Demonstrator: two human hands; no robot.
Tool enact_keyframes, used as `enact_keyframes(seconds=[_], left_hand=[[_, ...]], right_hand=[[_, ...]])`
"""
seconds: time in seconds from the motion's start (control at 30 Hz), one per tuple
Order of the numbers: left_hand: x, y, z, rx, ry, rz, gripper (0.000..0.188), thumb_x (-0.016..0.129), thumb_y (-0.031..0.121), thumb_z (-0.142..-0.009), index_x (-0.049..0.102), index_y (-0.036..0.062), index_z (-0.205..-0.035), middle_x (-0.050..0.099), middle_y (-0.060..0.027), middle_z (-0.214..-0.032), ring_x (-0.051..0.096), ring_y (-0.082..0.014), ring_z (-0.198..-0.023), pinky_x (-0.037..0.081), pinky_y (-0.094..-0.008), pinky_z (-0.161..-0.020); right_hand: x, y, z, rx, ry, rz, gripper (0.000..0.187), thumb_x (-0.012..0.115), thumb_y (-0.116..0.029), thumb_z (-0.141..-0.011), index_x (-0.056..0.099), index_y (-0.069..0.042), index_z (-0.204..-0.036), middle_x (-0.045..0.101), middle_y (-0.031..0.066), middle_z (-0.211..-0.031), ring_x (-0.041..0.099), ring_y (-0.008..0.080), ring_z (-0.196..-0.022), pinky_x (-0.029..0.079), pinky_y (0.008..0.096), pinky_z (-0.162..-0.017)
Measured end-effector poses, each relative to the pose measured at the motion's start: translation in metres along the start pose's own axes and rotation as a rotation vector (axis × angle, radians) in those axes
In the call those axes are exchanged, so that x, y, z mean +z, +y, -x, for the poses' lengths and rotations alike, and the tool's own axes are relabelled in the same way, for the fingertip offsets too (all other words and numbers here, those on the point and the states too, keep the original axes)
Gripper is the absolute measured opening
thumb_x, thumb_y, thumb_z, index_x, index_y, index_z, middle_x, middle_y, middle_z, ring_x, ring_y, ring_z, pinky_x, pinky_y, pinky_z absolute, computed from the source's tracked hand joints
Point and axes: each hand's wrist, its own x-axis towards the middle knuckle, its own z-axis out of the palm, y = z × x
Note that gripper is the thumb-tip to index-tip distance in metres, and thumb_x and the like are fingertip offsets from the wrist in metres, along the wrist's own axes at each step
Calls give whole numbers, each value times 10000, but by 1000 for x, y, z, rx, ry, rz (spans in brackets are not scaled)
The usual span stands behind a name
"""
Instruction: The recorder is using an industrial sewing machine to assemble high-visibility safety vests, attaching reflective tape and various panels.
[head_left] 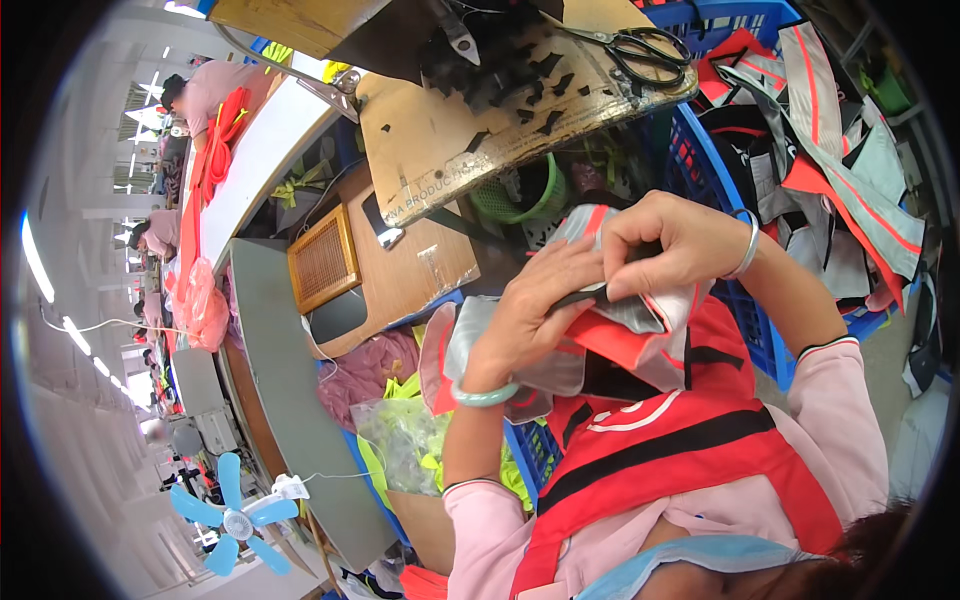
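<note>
A sewn fabric piece (pixel 640 335) in silver-grey, bright coral red and black lies bunched over my lap, against a red apron with black bands. My left hand (pixel 545 300), a pale green bangle at its wrist, is closed on the cloth from the left, fingers lying over its folded upper edge. From the right, my right hand (pixel 680 240) pinches the same edge close to the left fingertips; a metal bangle circles that wrist. What lies exactly between the right fingertips is hidden.
A worn board (pixel 430 150) carries black scraps and black-handled scissors (pixel 645 62). On the right, a blue crate (pixel 715 165) overflows with grey and coral fabric pieces. Below the board sits a green basket (pixel 520 195). A blue fan (pixel 237 524) stands lower left; other people work beyond.
</note>
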Motion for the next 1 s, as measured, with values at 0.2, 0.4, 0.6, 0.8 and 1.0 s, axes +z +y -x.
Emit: enact_keyframes(seconds=[0.2,0.4,0.6,0.8,1.0], left_hand=[[-25,22,3,-181,235,-306,140,627,25,-837,638,14,-977,633,-169,-839,631,-351,-771,496,-373,-665],[-43,15,-20,-192,312,-544,116,673,121,-829,628,20,-862,623,-166,-747,598,-375,-677,461,-421,-588],[-56,12,-47,-233,271,-532,206,648,218,-862,636,17,-817,604,-186,-698,591,-388,-673,455,-424,-591],[-85,-16,-80,-389,227,-437,300,610,269,-898,618,-22,-826,526,-130,-644,483,-248,-618,394,-344,-563],[-109,-30,-106,-534,176,-310,396,603,353,-923,635,-33,-842,512,13,-630,421,-74,-620,366,-259,-559]], right_hand=[[-5,-9,-8,3,45,488,388,767,-300,-719,581,-2,-883,627,124,-792,618,242,-702,468,312,-638],[-8,7,-28,110,294,299,357,746,-257,-745,592,20,-910,591,115,-747,557,139,-690,454,295,-635],[-37,3,-46,82,281,512,341,727,-272,-752,599,4,-909,593,127,-735,561,191,-668,449,325,-624],[-63,-2,-74,120,376,609,448,688,-406,-755,620,11,-901,619,177,-786,600,319,-744,458,381,-666],[-83,17,-101,126,386,499,338,711,-282,-771,618,4,-924,608,108,-774,546,145,-709,442,293,-648]])
